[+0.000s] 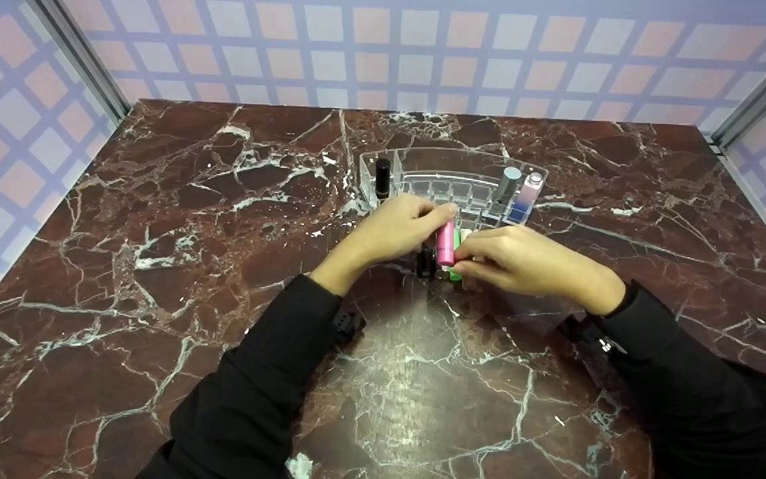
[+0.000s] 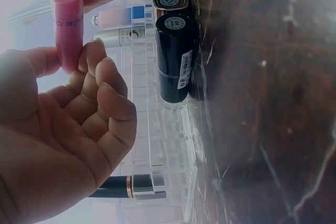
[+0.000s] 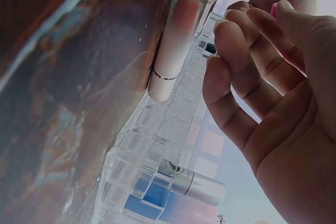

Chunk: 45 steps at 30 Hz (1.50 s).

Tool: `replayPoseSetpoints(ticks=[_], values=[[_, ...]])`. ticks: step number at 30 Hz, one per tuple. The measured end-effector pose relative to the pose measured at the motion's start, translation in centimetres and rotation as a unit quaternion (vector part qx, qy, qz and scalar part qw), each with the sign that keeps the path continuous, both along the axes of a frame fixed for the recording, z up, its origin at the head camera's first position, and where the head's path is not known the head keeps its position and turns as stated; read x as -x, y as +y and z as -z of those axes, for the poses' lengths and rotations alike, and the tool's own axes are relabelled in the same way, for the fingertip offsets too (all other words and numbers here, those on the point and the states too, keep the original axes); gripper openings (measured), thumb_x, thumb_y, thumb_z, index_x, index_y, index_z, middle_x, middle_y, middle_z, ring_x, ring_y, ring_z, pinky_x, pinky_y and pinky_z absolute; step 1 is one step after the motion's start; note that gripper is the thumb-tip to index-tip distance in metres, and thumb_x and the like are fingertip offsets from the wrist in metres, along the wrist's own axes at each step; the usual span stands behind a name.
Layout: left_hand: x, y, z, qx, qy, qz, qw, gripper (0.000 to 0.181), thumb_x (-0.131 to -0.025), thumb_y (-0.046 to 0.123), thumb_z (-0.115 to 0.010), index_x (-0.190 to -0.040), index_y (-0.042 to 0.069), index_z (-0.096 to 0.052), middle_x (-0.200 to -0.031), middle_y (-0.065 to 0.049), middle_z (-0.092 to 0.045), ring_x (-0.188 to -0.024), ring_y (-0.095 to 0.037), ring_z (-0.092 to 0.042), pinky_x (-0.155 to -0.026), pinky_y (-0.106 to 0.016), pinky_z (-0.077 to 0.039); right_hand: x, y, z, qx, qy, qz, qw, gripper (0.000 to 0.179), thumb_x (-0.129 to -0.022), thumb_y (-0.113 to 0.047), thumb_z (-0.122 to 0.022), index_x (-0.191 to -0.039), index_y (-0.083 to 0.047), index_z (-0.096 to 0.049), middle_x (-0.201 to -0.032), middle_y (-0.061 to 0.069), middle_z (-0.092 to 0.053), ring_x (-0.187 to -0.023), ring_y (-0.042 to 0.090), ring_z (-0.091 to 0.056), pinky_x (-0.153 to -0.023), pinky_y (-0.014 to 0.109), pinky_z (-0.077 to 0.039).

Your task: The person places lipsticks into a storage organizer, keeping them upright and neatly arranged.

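Observation:
A pink lipstick tube (image 1: 445, 243) is held up in front of the clear organizer (image 1: 416, 154). My left hand (image 1: 396, 226) pinches one end of it between thumb and fingertips. At the other end, my right hand (image 1: 522, 258) grips the tube with thumb and fingers; its other fingers are loosely bent. In the left wrist view, dark lettering shows on the pink tube (image 2: 69, 24). Below the hands stand a black tube (image 2: 176, 56), a green-topped tube (image 1: 456, 238) and a pink-and-white lipstick (image 3: 178, 40) at the organizer's front.
A black tube with a gold band (image 1: 382, 177) stands at the organizer's left. On its right are a silver tube (image 1: 508, 183) and a pink-to-blue tube (image 1: 526, 195). The marbled tabletop (image 1: 157, 299) is bounded by checkered panels (image 1: 423, 60).

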<state>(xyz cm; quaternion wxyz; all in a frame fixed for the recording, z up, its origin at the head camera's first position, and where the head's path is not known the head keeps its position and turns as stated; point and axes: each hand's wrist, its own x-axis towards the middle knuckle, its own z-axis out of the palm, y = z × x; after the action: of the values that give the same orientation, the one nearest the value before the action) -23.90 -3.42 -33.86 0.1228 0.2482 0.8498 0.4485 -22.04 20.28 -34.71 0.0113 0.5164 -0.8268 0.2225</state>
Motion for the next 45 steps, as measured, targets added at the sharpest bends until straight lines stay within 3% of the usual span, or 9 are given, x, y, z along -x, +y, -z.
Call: replayPoseSetpoints(ticks=[5,14,32,39,45], values=[[-0.02,0.0,0.07,0.007,0.007,0.002,1.0,0.048,-0.109,0.046,-0.049,-0.071,0.016,-0.05,-0.06,0.007,-0.04,-0.051,-0.007,-0.033,-0.049,-0.022,-0.03,-0.05,-0.04,-0.01,-0.005,-0.007,0.001,1.0,0.012,-0.103,-0.019,-0.066,-0.106,-0.009,-0.073,-0.091,-0.003,-0.071,-0.074,0.006,-0.063,-0.072,0.03,-0.057],[-0.08,0.0,0.02,0.001,0.006,0.006,1.0,0.042,-0.108,0.044,-0.052,-0.082,0.015,-0.066,-0.064,0.006,-0.048,-0.053,-0.008,-0.039,-0.05,-0.022,-0.034,0.03,0.02,0.06,-0.004,-0.02,0.002,0.9998,0.014,-0.104,-0.02,-0.065,-0.11,-0.01,-0.074,-0.093,-0.004,-0.072,-0.076,0.004,-0.067,-0.076,0.028,-0.059],[0.09,0.16,-0.07,-0.004,0.017,-0.005,0.9998,0.039,-0.109,0.04,-0.053,-0.081,0.015,-0.064,-0.063,0.006,-0.044,-0.052,-0.007,-0.036,-0.049,-0.022,-0.032,0.25,0.15,0.11,-0.007,-0.003,-0.003,1.0,0.017,-0.104,-0.021,-0.065,-0.112,-0.009,-0.074,-0.094,-0.006,-0.072,-0.078,0.004,-0.067,-0.079,0.032,-0.059],[0.06,0.17,-0.14,-0.012,0.013,-0.015,0.9997,0.036,-0.109,0.038,-0.053,-0.085,0.014,-0.066,-0.066,0.004,-0.05,-0.053,-0.007,-0.04,-0.049,-0.021,-0.033,0.31,0.16,0.19,-0.01,0.001,-0.003,0.9999,0.017,-0.104,-0.02,-0.065,-0.113,-0.009,-0.075,-0.094,-0.005,-0.072,-0.078,0.004,-0.067,-0.079,0.032,-0.058],[0.09,0.21,-0.14,-0.005,0.029,-0.025,0.9992,0.035,-0.108,0.039,-0.055,-0.087,0.013,-0.068,-0.066,0.005,-0.05,-0.053,-0.006,-0.039,-0.049,-0.021,-0.034,0.32,0.16,0.17,-0.015,0.001,0.0,0.9999,0.019,-0.104,-0.02,-0.066,-0.115,-0.007,-0.074,-0.097,-0.004,-0.073,-0.079,0.005,-0.067,-0.079,0.032,-0.058]])
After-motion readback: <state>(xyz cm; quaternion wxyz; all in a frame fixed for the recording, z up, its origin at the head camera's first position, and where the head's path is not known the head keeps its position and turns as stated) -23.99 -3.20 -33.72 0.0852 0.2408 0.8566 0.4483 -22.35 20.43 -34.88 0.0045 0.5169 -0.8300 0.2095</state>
